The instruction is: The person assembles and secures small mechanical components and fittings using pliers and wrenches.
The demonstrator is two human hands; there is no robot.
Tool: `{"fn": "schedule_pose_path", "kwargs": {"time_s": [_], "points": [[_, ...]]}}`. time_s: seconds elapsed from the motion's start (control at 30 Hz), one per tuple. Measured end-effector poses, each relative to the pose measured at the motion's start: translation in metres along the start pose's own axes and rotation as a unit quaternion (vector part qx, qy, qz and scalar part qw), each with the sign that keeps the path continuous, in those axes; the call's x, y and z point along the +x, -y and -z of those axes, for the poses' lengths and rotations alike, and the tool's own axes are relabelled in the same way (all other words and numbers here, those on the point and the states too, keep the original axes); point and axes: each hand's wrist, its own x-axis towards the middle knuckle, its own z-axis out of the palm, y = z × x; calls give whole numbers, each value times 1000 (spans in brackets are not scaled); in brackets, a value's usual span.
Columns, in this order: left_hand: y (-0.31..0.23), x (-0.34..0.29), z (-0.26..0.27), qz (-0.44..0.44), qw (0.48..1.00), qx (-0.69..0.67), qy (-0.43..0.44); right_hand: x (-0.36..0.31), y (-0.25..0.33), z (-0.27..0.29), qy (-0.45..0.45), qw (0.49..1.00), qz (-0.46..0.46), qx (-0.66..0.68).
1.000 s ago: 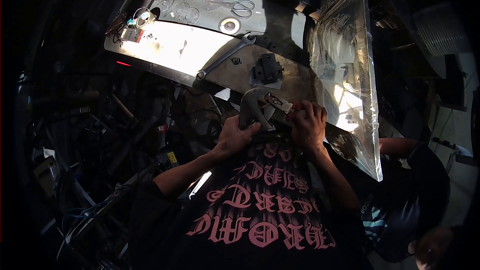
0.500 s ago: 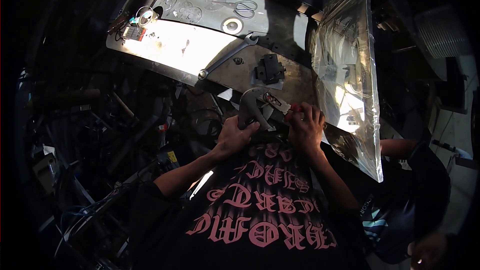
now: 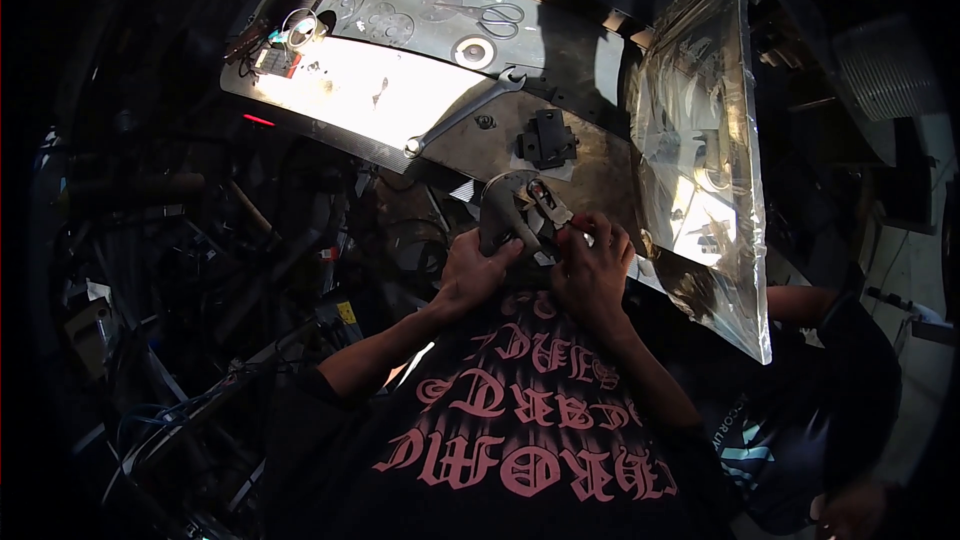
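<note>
My left hand (image 3: 475,268) is closed around a dark grey, hook-shaped curved part (image 3: 498,212) at the near edge of the bench, thumb on top. My right hand (image 3: 593,275) is wrapped round the red handles of a pair of pliers (image 3: 548,202), whose metal head points up and to the left. The pliers' head lies right beside the curved part; whether the jaws touch it I cannot tell. Just beyond sits a dark blocky metal fixture (image 3: 547,139) on a pale scrap. A combination wrench (image 3: 465,112) lies farther off to the left.
Scissors (image 3: 495,18), flat discs (image 3: 385,22) and a pale ring (image 3: 474,52) lie on the bench (image 3: 470,145). A plastic-wrapped panel (image 3: 695,150) stands at the right. Another person (image 3: 800,410) is close at lower right. Dark clutter fills the left.
My right hand has drawn in leftward with the pliers, and their head is now more upright. My left hand keeps its hold with little movement. The view has shifted slightly.
</note>
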Motion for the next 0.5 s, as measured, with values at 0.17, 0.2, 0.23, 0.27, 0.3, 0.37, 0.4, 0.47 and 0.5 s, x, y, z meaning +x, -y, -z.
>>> {"fn": "schedule_pose_path", "kwargs": {"time_s": [0.17, 0.2, 0.23, 0.27, 0.3, 0.37, 0.4, 0.47, 0.5], "points": [[0, 3, 1, 15, 998, 51, -45, 3, 12, -4, 33, 999, -16, 28], [-1, 4, 2, 19, 997, 54, -49, 4, 14, -3, 31, 999, -16, 28], [-2, 5, 2, 24, 997, 58, -53, 7, 16, 1, 30, 999, -15, 19], [-1, 5, 2, 22, 997, 58, -54, 8, 17, 3, 28, 999, -14, 11], [1, 4, 1, -5, 998, 28, -51, 8, 17, 2, 26, 999, -14, 11], [1, 4, 1, -34, 998, 0, -48, 9, 19, 2, 42, 998, -10, -36], [-1, 5, 0, -35, 998, -2, -50, 11, 19, 2, 41, 998, -10, -36], [-1, 4, 0, -34, 998, -4, -52, 13, 19, 3, 60, 998, -16, -4], [1, 5, 1, -34, 998, -5, -54, 13, 18, 2, 61, 998, -16, -4]]}}
